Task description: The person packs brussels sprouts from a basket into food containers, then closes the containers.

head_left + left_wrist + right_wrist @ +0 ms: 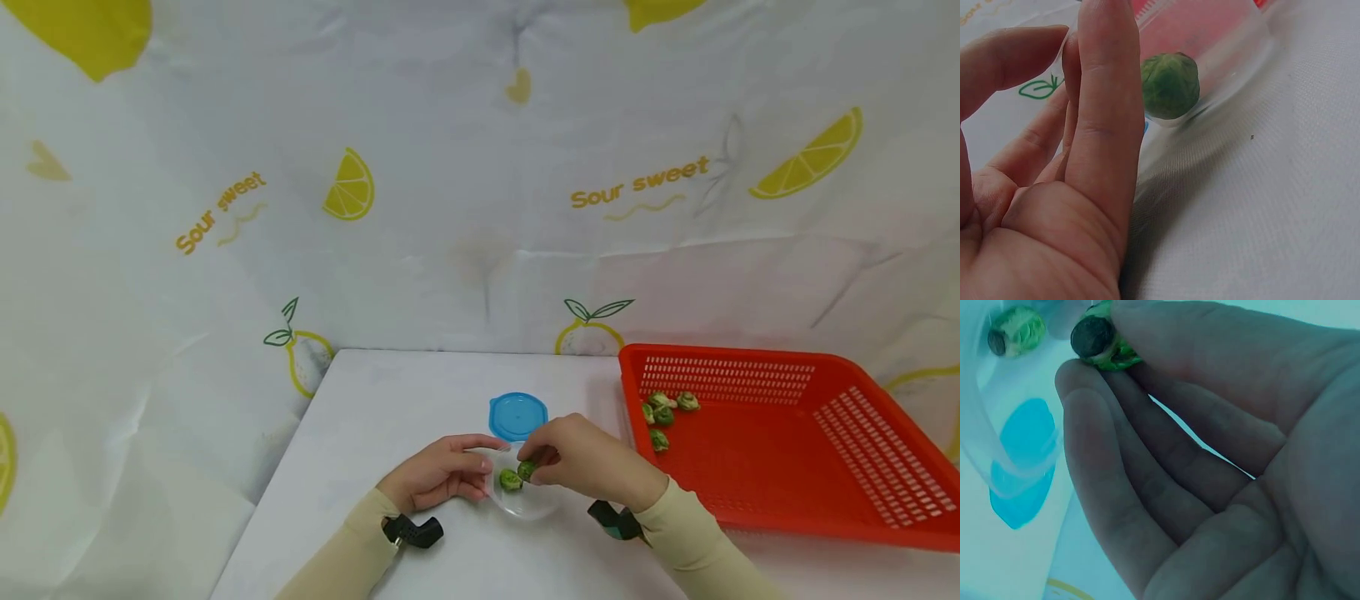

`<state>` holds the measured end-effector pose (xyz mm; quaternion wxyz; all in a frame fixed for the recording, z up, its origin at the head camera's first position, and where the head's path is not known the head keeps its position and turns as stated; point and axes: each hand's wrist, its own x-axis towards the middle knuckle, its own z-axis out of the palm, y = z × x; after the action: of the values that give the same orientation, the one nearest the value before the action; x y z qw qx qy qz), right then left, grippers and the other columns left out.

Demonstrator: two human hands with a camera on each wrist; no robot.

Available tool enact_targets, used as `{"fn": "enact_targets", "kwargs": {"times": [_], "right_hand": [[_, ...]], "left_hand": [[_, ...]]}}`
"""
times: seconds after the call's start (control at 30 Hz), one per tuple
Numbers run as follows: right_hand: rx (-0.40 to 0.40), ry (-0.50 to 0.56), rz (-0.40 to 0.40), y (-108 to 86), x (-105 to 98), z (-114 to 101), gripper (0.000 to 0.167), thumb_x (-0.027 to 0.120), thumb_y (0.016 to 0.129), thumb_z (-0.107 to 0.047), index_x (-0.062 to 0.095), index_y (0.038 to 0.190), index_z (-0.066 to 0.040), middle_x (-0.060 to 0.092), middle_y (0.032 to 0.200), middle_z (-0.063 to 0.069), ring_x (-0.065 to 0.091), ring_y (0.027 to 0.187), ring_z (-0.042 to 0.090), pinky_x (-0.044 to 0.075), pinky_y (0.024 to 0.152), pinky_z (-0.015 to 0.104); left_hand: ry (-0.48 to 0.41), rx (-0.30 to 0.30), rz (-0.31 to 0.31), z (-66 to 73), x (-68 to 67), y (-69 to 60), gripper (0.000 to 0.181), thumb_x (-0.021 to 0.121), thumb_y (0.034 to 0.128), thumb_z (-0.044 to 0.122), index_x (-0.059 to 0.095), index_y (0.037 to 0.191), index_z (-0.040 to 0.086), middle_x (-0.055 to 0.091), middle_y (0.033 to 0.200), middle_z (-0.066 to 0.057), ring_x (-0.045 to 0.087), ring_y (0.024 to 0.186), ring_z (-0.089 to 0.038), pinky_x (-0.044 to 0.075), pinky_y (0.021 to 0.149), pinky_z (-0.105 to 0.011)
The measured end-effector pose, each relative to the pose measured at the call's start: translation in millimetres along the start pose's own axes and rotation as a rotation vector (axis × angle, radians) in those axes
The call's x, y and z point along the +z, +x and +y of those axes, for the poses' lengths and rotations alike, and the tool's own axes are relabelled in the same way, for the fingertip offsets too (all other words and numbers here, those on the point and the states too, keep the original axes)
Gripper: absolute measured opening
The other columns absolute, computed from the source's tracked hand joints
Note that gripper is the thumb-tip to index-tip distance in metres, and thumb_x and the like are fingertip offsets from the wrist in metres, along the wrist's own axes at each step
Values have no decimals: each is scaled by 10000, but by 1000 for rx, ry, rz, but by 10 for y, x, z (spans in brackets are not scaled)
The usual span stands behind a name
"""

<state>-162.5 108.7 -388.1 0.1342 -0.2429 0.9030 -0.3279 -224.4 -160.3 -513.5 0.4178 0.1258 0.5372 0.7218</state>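
A clear plastic bowl (534,505) stands on the white table, one Brussels sprout (511,480) lying inside it. At the bowl's left side, my left hand (448,473) grips its rim between thumb and fingers. My right hand (592,461) pinches a second Brussels sprout (527,471) between thumb and fingertips, over the bowl and close to the first sprout. In the right wrist view the pinched sprout (1100,340) shows its dark cut end. The left wrist view has a sprout (1171,86) seen through the bowl's wall, partly behind a finger.
Just behind the bowl lies a round blue lid (518,415). To the right sits a large red plastic basket (750,483) with slotted walls. Several Brussels sprouts (663,415) are gathered in its left corner. A lemon-print cloth (450,208) hangs behind the table.
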Motion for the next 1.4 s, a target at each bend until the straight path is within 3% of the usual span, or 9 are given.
{"fn": "enact_targets", "kwargs": {"times": [0.37,0.73,1.1,1.4], "right_hand": [[-4,62,14,77,329,45,186,852,895,-29,832,1080,-46,803,991,15,694,870,153,676,802,392],[54,58,-14,144,444,23,175,837,905,-25,836,1077,-55,804,973,-5,673,854,138,679,822,403],[62,39,-14,150,461,10,175,840,897,-18,834,1069,-47,801,967,6,660,847,148,677,832,424],[34,-11,-7,168,514,21,126,848,889,-35,835,1006,-81,740,857,-63,603,781,120,600,722,278]], "left_hand": [[-5,0,-9,11,10,-11,537,716,1019,114,572,1536,86,741,910,-25,727,771,-95,670,782,-254],[-14,-1,-6,2,13,-29,484,665,1048,76,584,1525,95,741,922,-27,730,773,-96,666,774,-247],[1,4,-12,41,41,-42,533,716,1021,120,576,1534,80,747,885,-8,730,754,-85,668,783,-246],[-2,9,-8,21,36,-25,523,711,1022,114,580,1527,75,743,872,-7,731,737,-88,669,775,-249]]}}
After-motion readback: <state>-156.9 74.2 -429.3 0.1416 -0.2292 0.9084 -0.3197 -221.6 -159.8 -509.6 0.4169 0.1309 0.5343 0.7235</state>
